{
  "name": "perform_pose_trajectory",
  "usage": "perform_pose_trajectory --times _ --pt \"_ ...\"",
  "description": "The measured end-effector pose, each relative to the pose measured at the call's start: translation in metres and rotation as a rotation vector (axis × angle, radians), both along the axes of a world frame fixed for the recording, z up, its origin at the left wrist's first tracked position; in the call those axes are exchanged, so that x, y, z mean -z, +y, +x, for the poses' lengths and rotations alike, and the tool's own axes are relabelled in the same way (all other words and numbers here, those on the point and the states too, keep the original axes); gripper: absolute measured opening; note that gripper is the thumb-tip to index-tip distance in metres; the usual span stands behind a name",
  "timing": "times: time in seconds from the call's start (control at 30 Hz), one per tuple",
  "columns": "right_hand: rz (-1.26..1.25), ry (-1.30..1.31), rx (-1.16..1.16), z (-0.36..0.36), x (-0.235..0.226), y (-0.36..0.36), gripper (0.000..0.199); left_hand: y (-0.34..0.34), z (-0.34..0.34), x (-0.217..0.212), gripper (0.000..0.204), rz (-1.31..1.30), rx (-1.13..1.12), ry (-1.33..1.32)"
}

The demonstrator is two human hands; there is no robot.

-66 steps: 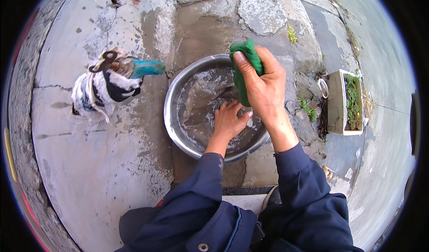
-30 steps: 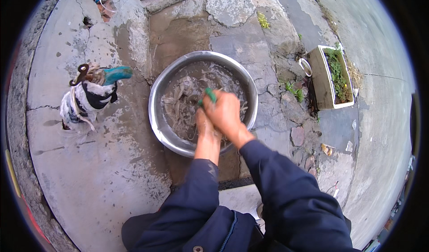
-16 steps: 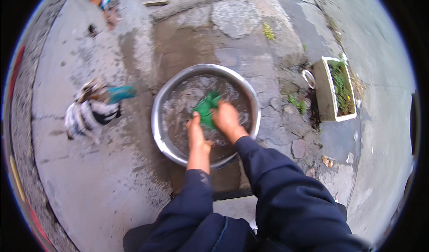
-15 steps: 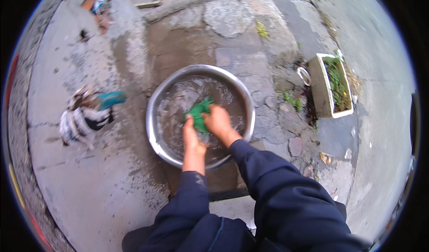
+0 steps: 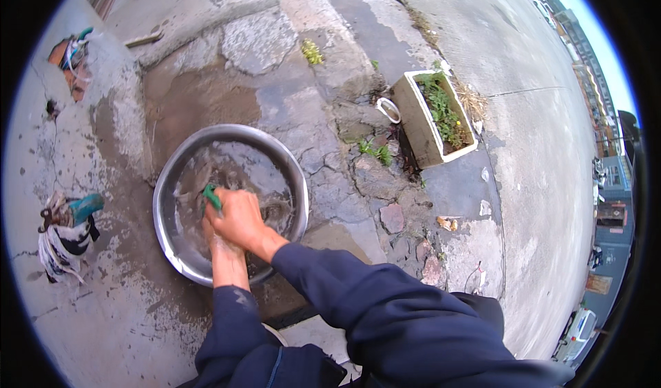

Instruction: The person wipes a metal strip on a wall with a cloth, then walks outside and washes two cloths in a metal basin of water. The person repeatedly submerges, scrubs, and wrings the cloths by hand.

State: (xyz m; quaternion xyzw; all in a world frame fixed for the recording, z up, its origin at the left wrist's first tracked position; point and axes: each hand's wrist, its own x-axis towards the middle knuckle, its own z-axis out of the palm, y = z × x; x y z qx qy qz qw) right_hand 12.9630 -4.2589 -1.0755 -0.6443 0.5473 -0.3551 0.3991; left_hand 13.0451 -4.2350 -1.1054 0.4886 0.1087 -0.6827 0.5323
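A round metal basin (image 5: 301, 198) of murky, brownish water sits on the ground. Inside it my right hand (image 5: 237, 216) is closed on a green cloth (image 5: 211, 196), of which only a small bunched part shows past the fingers. Low in the basin, pressed up beneath the right hand, is my left hand (image 5: 224, 247). Its fingers are hidden by the right hand and the water, so their grip does not show. Both wrists come over the basin's near rim from dark blue sleeves.
To the left, a bundle of white, black and teal cloth (image 5: 69, 233) lies on wet concrete. Orange and teal items (image 5: 74, 64) lie farther off. A white planter box (image 5: 430, 123) with green plants stands right, beside a white ring (image 5: 388, 110). Broken paving (image 5: 344, 161) lies between.
The view has swung right, so the basin sits farther left. My right hand has come over my left, and much less of the green cloth shows.
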Motion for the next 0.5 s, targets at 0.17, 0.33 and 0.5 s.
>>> perform_pose_trajectory --times 0.17,0.33,0.5 --pt "0.017 0.248 0.183 -0.031 0.036 -0.049 0.029 -0.008 -0.012 -0.015 0.061 -0.229 0.016 -0.036" --pt "-0.203 0.314 0.235 -0.040 0.068 -0.035 0.056 0.002 -0.002 -0.020 0.087 0.100 0.084 -0.258" --pt "0.268 0.003 0.152 -0.022 0.031 0.000 0.034 0.006 0.012 0.017 0.070 0.073 0.116 -0.049"
